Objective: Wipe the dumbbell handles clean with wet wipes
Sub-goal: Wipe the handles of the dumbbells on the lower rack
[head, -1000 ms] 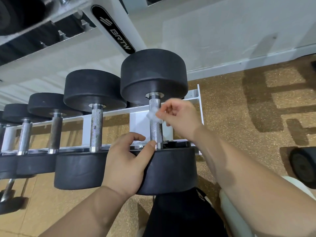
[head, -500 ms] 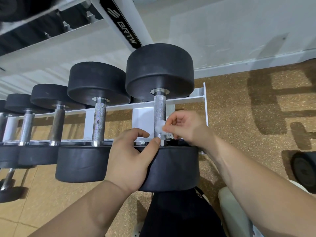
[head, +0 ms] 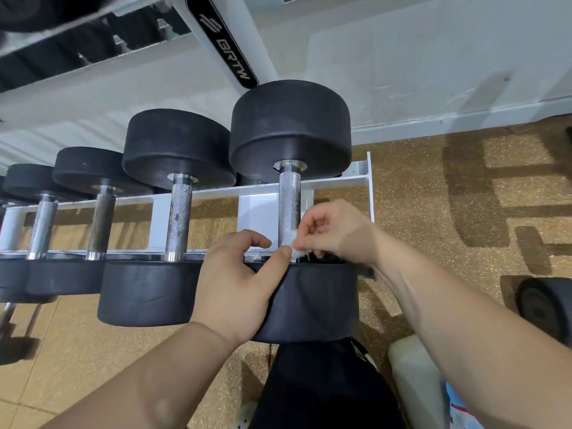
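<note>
White rack, lower tier holds at least 4 black dumbbells side by side, heads on the 2 rails, handles spanning the gap. Upper tier holds more dark weights, blurred. Rightmost dumbbell sits at the rack's right end. Left hand grips its near head, palm on the rubber face, thumb on the top edge, fingers curled over. Right hand pinches a small balled white wet wipe in its fingertips, pressing it against the bottom of the knurled handle, right where it meets the near head. Wipe sits just beside the left thumb tip. Next dumbbell's handle shows dark spots. 1 loose dumbbell lies on the speckled floor, well apart to the right.
</note>
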`<act>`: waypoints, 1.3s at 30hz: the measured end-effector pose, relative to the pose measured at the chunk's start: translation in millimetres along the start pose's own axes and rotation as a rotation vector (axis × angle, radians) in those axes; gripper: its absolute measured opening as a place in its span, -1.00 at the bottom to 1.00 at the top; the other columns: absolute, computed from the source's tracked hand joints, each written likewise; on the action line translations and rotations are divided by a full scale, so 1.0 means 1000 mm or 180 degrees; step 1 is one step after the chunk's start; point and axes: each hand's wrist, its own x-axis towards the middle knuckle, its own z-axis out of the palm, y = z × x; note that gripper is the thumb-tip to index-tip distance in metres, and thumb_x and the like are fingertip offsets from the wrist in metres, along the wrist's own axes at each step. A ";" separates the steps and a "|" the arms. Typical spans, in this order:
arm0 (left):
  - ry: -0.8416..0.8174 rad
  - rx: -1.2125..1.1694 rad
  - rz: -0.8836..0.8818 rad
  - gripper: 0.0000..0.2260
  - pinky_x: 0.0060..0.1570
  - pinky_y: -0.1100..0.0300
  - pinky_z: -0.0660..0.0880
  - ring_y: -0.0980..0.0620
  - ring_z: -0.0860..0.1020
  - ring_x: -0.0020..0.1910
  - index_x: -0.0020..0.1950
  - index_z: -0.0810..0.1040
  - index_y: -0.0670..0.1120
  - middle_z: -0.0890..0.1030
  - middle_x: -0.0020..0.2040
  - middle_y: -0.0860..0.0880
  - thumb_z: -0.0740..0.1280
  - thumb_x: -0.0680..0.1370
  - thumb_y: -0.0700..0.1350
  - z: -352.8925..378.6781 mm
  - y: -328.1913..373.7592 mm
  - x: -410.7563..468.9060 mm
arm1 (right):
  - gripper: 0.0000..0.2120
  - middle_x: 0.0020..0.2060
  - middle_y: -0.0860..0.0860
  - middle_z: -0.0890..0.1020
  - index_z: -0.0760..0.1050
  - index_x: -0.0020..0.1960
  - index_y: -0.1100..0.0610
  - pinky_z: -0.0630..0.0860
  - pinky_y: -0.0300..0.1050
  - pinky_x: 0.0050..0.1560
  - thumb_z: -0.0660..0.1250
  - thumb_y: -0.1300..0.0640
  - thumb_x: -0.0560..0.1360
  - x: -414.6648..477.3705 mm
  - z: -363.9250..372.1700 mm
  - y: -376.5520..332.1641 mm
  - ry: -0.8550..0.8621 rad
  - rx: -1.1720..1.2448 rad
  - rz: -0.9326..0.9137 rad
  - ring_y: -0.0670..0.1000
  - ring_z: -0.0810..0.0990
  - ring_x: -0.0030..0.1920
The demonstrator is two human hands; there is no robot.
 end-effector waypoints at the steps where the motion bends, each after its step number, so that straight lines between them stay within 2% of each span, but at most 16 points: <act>1: 0.0004 0.0000 0.0009 -0.57 0.14 0.09 0.43 0.05 0.55 0.07 -0.07 0.61 0.07 0.61 -0.03 0.14 0.26 0.34 0.37 0.000 0.000 0.000 | -0.89 -0.41 0.09 0.60 0.59 -0.19 0.32 0.48 -0.24 -0.39 0.53 0.36 0.41 0.004 -0.002 -0.004 0.0065 -0.0116 -0.0024 -0.04 0.53 -0.45; 2: 0.0006 0.0000 0.0013 -0.57 0.15 0.08 0.43 0.05 0.55 0.08 -0.07 0.61 0.07 0.61 -0.03 0.14 0.26 0.34 0.37 0.000 -0.001 0.000 | -0.89 -0.43 0.06 0.60 0.60 -0.21 0.27 0.49 -0.21 -0.38 0.53 0.34 0.41 0.010 -0.003 -0.009 0.0296 -0.0177 -0.0082 -0.03 0.53 -0.44; 5: -0.0001 -0.0012 0.0003 -0.57 0.16 0.08 0.43 0.05 0.54 0.10 -0.08 0.61 0.07 0.61 -0.02 0.15 0.26 0.34 0.38 0.000 -0.001 0.000 | -0.88 -0.42 0.01 0.59 0.59 -0.21 0.18 0.52 -0.15 -0.36 0.52 0.26 0.44 0.032 -0.003 -0.018 0.1464 -0.0022 -0.0343 -0.04 0.52 -0.43; 7: -0.0016 -0.0017 -0.0009 -0.57 0.14 0.11 0.41 0.05 0.53 0.11 -0.08 0.61 0.08 0.61 -0.02 0.17 0.26 0.34 0.39 0.000 0.000 0.000 | -0.90 -0.37 0.04 0.58 0.59 -0.18 0.17 0.55 -0.10 -0.30 0.51 0.21 0.45 0.037 0.002 -0.018 0.1802 -0.0010 -0.0421 -0.05 0.52 -0.38; 9: -0.0027 -0.0026 -0.0024 -0.56 0.11 0.20 0.37 0.09 0.52 0.12 -0.08 0.60 0.09 0.60 -0.02 0.18 0.25 0.33 0.39 0.000 0.000 0.000 | -0.87 -0.40 0.00 0.55 0.58 -0.21 0.13 0.51 -0.09 -0.32 0.52 0.22 0.45 0.031 0.007 -0.011 0.1650 0.0023 -0.0354 -0.04 0.49 -0.40; 12: -0.0006 0.0000 -0.0014 -0.55 0.07 0.34 0.33 0.14 0.50 0.10 -0.07 0.60 0.09 0.58 -0.02 0.19 0.24 0.31 0.40 0.000 0.000 0.000 | -0.82 -0.41 0.00 0.58 0.59 -0.27 0.09 0.44 -0.17 -0.37 0.56 0.27 0.41 0.010 0.006 -0.003 0.0741 -0.0241 -0.0111 -0.02 0.48 -0.43; 14: 0.0019 0.0004 -0.0008 -0.53 0.07 0.31 0.35 0.14 0.50 0.10 -0.06 0.61 0.08 0.58 -0.02 0.19 0.24 0.30 0.40 0.000 0.002 0.000 | -0.83 -0.44 -0.08 0.57 0.61 -0.26 0.10 0.41 -0.24 -0.38 0.57 0.26 0.39 0.003 0.006 -0.008 0.0409 -0.0533 0.0009 -0.08 0.45 -0.43; 17: 0.0040 0.0023 -0.0005 -0.53 0.13 0.16 0.40 0.09 0.51 0.11 -0.06 0.59 0.08 0.59 -0.02 0.18 0.23 0.30 0.41 0.000 0.002 0.000 | -0.85 -0.54 -0.21 0.48 0.61 -0.25 0.07 0.34 -0.35 -0.37 0.56 0.22 0.40 0.019 0.008 -0.024 0.1102 -0.0876 -0.0259 -0.18 0.36 -0.48; 19: 0.0017 0.0027 -0.0025 -0.51 0.15 0.13 0.40 0.08 0.51 0.10 -0.06 0.59 0.08 0.59 -0.02 0.17 0.22 0.30 0.42 0.000 0.002 0.000 | -0.90 -0.48 -0.18 0.49 0.64 -0.23 0.08 0.36 -0.36 -0.32 0.53 0.20 0.41 0.037 0.010 -0.032 0.1664 -0.0946 -0.0620 -0.19 0.40 -0.43; 21: 0.0050 0.0016 -0.0007 -0.50 0.17 0.12 0.41 0.07 0.51 0.09 -0.06 0.60 0.06 0.59 -0.04 0.15 0.22 0.30 0.42 0.000 0.002 0.000 | -0.95 -0.40 -0.15 0.52 0.68 -0.20 0.08 0.38 -0.33 -0.23 0.52 0.18 0.40 0.046 0.014 -0.030 0.1891 -0.1169 -0.0882 -0.19 0.45 -0.36; 23: 0.0084 0.0011 0.0025 -0.48 0.16 0.12 0.40 0.05 0.49 0.10 -0.07 0.60 0.04 0.57 -0.07 0.16 0.22 0.30 0.42 0.000 0.002 0.001 | -0.94 -0.36 -0.15 0.53 0.69 -0.20 0.06 0.38 -0.36 -0.21 0.56 0.18 0.38 0.038 0.016 -0.021 0.1762 -0.1406 -0.0961 -0.18 0.48 -0.32; 27: 0.0058 -0.0028 0.0070 -0.51 0.13 0.09 0.41 0.05 0.48 0.09 -0.09 0.59 0.05 0.56 -0.09 0.15 0.21 0.32 0.43 -0.001 0.001 0.000 | -0.93 -0.34 -0.07 0.58 0.72 -0.17 0.11 0.38 -0.38 -0.25 0.58 0.20 0.37 0.009 0.013 -0.017 0.0981 -0.2016 -0.1029 -0.12 0.52 -0.32; 30: 0.0068 -0.0013 0.0040 -0.54 0.11 0.09 0.42 0.02 0.49 0.09 -0.09 0.58 0.05 0.55 -0.10 0.15 0.25 0.35 0.40 -0.001 0.002 -0.001 | -0.94 -0.29 -0.01 0.60 0.73 -0.14 0.14 0.44 -0.29 -0.17 0.54 0.18 0.39 0.027 0.009 -0.031 0.1195 -0.2590 -0.1456 -0.07 0.55 -0.25; 33: 0.0027 -0.0040 -0.0049 -0.57 0.16 0.09 0.43 0.04 0.47 0.11 -0.04 0.58 0.06 0.52 -0.07 0.20 0.30 0.35 0.36 -0.003 0.004 -0.002 | -0.91 -0.22 0.05 0.62 0.73 -0.10 0.16 0.53 -0.13 -0.10 0.50 0.17 0.42 0.046 0.014 -0.040 0.1596 -0.2843 -0.1498 0.01 0.59 -0.18; 36: 0.0076 -0.0097 0.0019 -0.53 0.16 0.08 0.45 0.06 0.47 0.11 -0.01 0.58 0.06 0.54 -0.06 0.17 0.27 0.33 0.40 -0.003 0.001 -0.004 | -0.79 -0.12 0.00 0.54 0.71 0.06 0.14 0.49 -0.22 -0.10 0.52 0.12 0.44 0.033 0.022 -0.031 0.1646 -0.2859 -0.1332 -0.07 0.52 -0.17; 39: 0.0077 -0.0090 0.0083 -0.50 0.16 0.10 0.43 0.07 0.45 0.10 -0.04 0.54 0.11 0.56 -0.06 0.15 0.15 0.31 0.45 -0.003 -0.001 -0.003 | -0.72 -0.09 0.00 0.48 0.68 0.17 0.08 0.46 -0.22 -0.05 0.51 0.10 0.46 0.020 0.021 -0.028 0.1535 -0.3102 -0.1157 -0.05 0.49 -0.10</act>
